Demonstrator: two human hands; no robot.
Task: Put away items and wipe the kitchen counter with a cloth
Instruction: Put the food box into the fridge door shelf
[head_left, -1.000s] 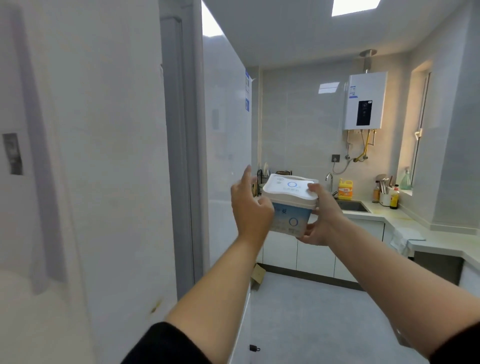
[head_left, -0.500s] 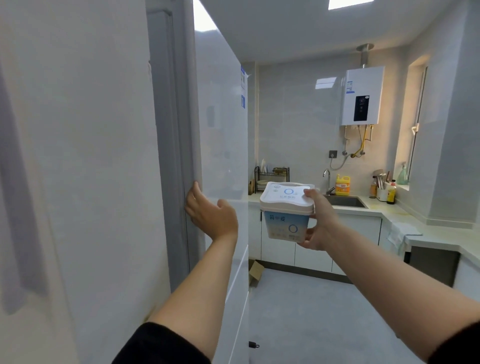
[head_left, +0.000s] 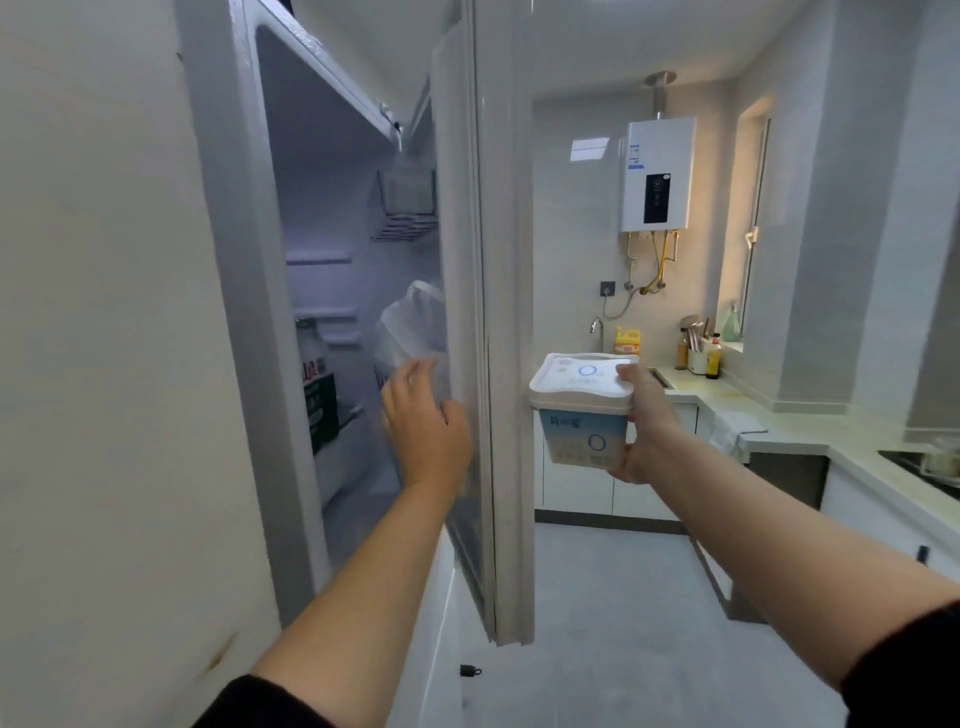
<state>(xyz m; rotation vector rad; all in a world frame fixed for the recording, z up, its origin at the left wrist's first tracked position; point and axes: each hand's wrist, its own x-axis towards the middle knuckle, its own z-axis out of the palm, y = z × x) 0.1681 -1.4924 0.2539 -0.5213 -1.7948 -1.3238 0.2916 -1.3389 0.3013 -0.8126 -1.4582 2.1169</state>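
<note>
My right hand (head_left: 647, 415) grips a square tub (head_left: 582, 410) with a white lid and a blue-and-white label, thumb on the lid and fingers under the base. I hold it just right of the fridge door (head_left: 501, 312), which stands open edge-on to me. My left hand (head_left: 426, 426) lies against the inner side of that door with its fingers pointing up. The lit fridge interior (head_left: 332, 249) shows shelves, a clear plastic bag (head_left: 410, 327) and dark packages low on the left.
The pale kitchen counter (head_left: 779, 421) runs along the right wall, with a white cloth (head_left: 732, 434) draped over its edge. At the back are a tap (head_left: 597, 327), a yellow bottle (head_left: 627, 341), a utensil holder (head_left: 696, 356) and bottles. A water heater (head_left: 657, 174) hangs above.
The fridge door has swung open, showing the inside. My left hand went from beside the tub to the door's edge and now rests inside it. The tub stays in my right hand.
</note>
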